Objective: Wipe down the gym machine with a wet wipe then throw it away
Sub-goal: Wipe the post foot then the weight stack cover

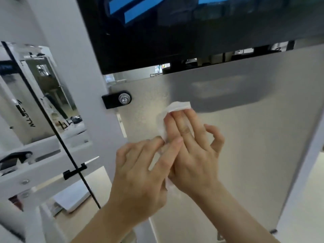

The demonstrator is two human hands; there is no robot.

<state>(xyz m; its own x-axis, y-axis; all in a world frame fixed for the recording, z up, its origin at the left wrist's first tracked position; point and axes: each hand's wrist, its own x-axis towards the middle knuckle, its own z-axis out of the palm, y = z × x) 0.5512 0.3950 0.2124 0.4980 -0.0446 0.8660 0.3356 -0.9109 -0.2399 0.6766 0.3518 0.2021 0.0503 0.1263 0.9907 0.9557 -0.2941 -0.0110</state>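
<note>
Close view of a white-framed gym machine [82, 81]. A wide matte silver-grey metal panel [245, 137] fills the middle and right. Above it hangs a black glossy screen [175, 42] with blue bars showing at its far top edge.

The thin white wet wipe [179, 105] lies flat against the panel, left of its centre and below the screen's lower edge. Most of it is covered by the hands. A folded end shows above the fingertips, a strip shows along the left, and a small corner shows near the right wrist.

Right hand [194, 155]: back toward the camera, two fingers [190, 120] straight and pressing the wipe onto the panel. The two outer fingers are curled up off the panel. Thumb hidden.

Left hand [142, 171]: comes in from the near left and overlaps the right one. Its forefinger lies across the right hand's knuckles, and the next fingertip touches the wipe's left edge. The thumb is out of sight, so I cannot tell whether it pinches the wipe or only touches it.

Left of the wipe, a small black bracket with a round silver bolt [117, 99] joins the panel to the white upright. Further left, a thin black cable [52, 123] runs diagonally down past a clear plastic guard [43, 88], through a black clip [74, 171] on a white crossbar.
</note>
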